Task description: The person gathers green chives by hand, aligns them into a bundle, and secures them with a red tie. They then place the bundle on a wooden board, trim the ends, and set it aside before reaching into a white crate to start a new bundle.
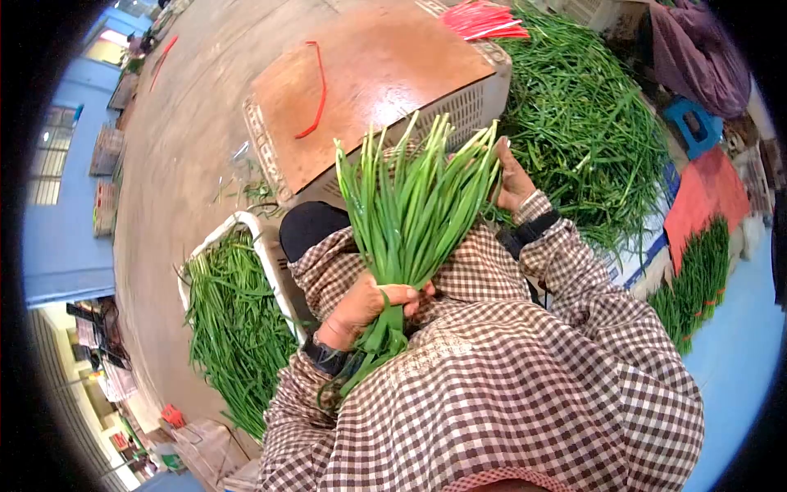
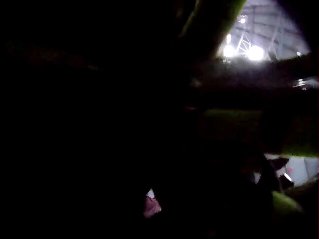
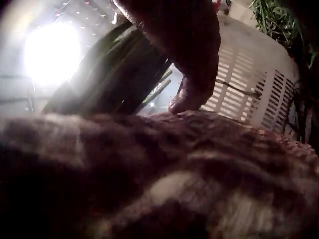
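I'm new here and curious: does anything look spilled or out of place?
A red strip lies on the floor, away from the pile of red strips; green leaf scraps there look dropped too.

No lettering, label, brand, number or sign can be read in any of the three views. Any print on the white-and-blue sheet (image 1: 630, 269) at the right — or on the carton (image 1: 205, 451) at the near left — is too blurred to make out. The brown boxes (image 1: 106, 150) at the far left are too small to read. The left wrist view is mostly too dark, and no wording is legible on the pale slotted crate (image 3: 239, 74) in the right wrist view.
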Demonstrator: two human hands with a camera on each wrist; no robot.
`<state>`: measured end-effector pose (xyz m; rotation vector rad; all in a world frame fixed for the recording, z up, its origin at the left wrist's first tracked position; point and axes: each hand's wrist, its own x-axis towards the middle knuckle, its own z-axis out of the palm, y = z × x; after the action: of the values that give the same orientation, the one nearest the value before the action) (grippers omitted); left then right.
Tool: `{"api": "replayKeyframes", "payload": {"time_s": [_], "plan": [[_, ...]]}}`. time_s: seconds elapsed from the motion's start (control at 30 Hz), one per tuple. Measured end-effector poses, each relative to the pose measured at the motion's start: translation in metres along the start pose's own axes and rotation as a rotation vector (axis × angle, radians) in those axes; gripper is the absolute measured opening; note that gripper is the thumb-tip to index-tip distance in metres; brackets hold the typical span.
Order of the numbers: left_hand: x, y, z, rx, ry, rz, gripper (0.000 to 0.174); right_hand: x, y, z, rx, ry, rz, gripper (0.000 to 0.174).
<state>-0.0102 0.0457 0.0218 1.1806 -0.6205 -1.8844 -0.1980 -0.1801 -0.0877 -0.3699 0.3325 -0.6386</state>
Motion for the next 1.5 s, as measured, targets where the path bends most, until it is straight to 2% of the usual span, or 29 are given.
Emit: {"api": "replayKeyframes", "payload": {"time_s": [0.03,0.07,0.13,0.17,0.2,0.3,0.33,0.43,0.47,0.5,0.53,0.57,0.67,0.73,0.83,0.87,0.9,0.97,1.0,1.1,1.17,1.23,1.27,1.3,1.4,1.43,1.5], "plan": [[0.000,0.001,0.000,0.125,-0.013,-0.026,0.028,0.003,0.007,-0.004,-0.037,0.034,-0.017,0.079],[0.000,0.007,0.001,0.123,-0.011,-0.027,0.028,0.006,0.005,-0.002,-0.046,0.015,-0.015,0.087],[-0.003,0.025,0.003,0.346,-0.146,-0.145,0.025,0.010,0.001,0.004,-0.029,-0.066,-0.024,0.089],[-0.002,0.030,0.003,0.352,-0.152,-0.140,0.025,0.012,-0.005,0.013,-0.017,-0.143,-0.031,0.091],[-0.002,0.034,0.001,0.455,-0.226,-0.105,0.025,0.004,-0.010,0.034,0.103,-0.184,-0.060,0.081],[0.004,0.037,-0.002,0.587,-0.367,-0.069,0.023,-0.012,-0.023,0.044,0.116,-0.202,-0.080,0.080],[0.009,0.035,-0.001,0.518,-0.405,-0.091,0.023,-0.015,-0.025,0.032,0.075,-0.220,-0.078,0.075],[0.021,0.025,-0.004,0.377,-0.482,-0.188,0.027,-0.016,-0.009,0.001,0.251,-0.119,0.002,0.048],[0.022,0.020,-0.003,0.174,-0.382,-0.259,0.033,-0.017,-0.004,0.001,0.318,-0.049,0.007,0.039],[0.020,0.015,-0.003,-0.030,-0.274,-0.328,0.039,-0.021,-0.003,0.000,0.313,-0.057,0.012,0.035],[0.016,0.011,-0.004,-0.155,-0.205,-0.330,0.046,-0.022,-0.003,0.000,0.231,-0.051,0.005,0.034],[0.015,0.006,-0.004,-0.154,-0.205,-0.335,0.046,-0.021,-0.002,0.000,0.149,-0.048,0.000,0.032],[0.010,-0.004,-0.006,-0.230,-0.161,-0.215,0.046,-0.022,-0.004,0.000,0.134,-0.052,-0.017,0.036],[0.010,-0.013,-0.012,-0.275,-0.176,-0.222,0.045,-0.021,-0.007,0.004,0.097,-0.103,-0.067,0.041],[0.010,-0.019,-0.014,-0.342,-0.191,-0.228,0.043,-0.019,-0.011,0.000,0.080,-0.068,-0.038,0.042],[0.010,-0.019,-0.014,-0.363,-0.191,-0.226,0.042,-0.021,-0.010,0.002,-0.008,-0.066,-0.077,0.051],[0.010,-0.020,-0.015,-0.366,-0.193,-0.226,0.042,-0.021,-0.014,0.004,-0.010,-0.064,-0.077,0.051],[0.011,-0.020,-0.017,-0.321,-0.239,-0.209,0.040,-0.019,-0.025,0.005,0.119,-0.169,0.035,0.062],[0.010,-0.019,-0.015,-0.322,-0.244,-0.209,0.040,-0.016,-0.029,0.006,0.041,-0.115,0.020,0.072],[0.005,-0.011,-0.009,-0.287,-0.169,-0.187,0.036,-0.008,-0.042,0.003,-0.003,-0.205,0.061,0.072],[0.001,-0.007,-0.012,-0.086,-0.100,-0.181,0.030,-0.003,-0.057,0.004,-0.018,-0.280,0.085,0.067],[0.002,-0.007,-0.016,-0.044,-0.111,-0.151,0.026,-0.001,-0.071,0.009,-0.522,-0.247,0.042,0.056],[0.002,-0.005,-0.014,-0.016,-0.105,-0.143,0.032,-0.004,-0.078,0.021,-0.503,-0.205,0.084,0.044],[0.001,-0.005,-0.014,0.016,-0.102,-0.130,0.038,-0.005,-0.081,0.028,-0.506,-0.206,0.082,0.044],[0.002,-0.009,-0.015,-0.021,-0.076,-0.142,0.036,0.001,-0.097,0.039,-0.824,-0.165,0.151,0.031],[0.003,-0.009,-0.015,-0.021,-0.078,-0.142,0.036,0.002,-0.096,0.039,-0.825,-0.164,0.150,0.031],[0.004,-0.009,-0.017,0.001,-0.105,-0.130,0.036,0.005,-0.094,0.041,-1.016,-0.149,0.058,0.027]]}}
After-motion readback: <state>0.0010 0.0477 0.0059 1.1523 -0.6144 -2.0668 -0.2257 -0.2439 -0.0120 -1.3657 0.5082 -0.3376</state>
